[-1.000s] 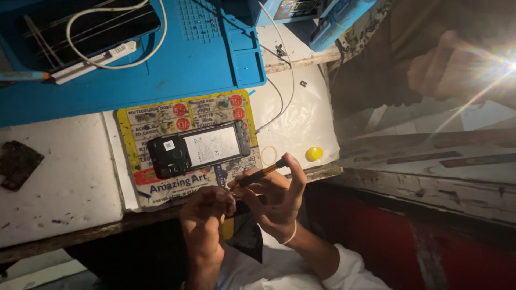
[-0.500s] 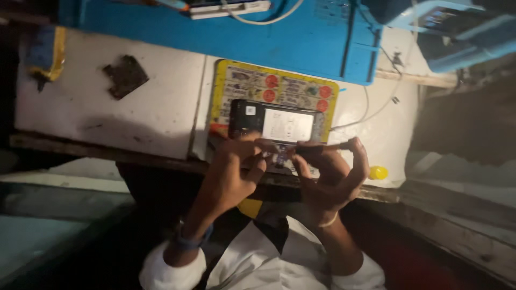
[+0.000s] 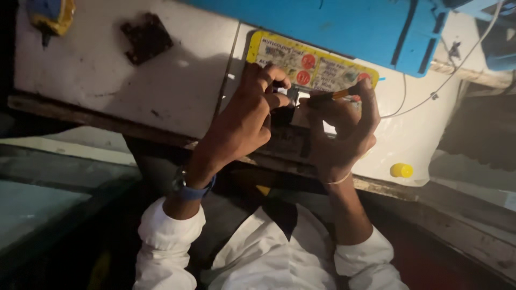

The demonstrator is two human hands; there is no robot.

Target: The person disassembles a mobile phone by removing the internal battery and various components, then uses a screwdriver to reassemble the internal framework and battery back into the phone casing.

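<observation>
The phone is pinched by the left hand while a screwdriver is gripped by the right hand; slippage beside the pinch could scratch it.

White worktop as landmark: dark ragged patch lies on its upper left part, yellow cap near its lower right edge. Blue mat covers its far side; thin white cable trails across its right end.

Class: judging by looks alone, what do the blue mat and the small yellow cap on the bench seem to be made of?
Blue mat: probably silicone or rubber, with a matte surface and moulded ridges. Yellow cap: likely plastic, smooth, evenly coloured and slightly glossy.
</observation>
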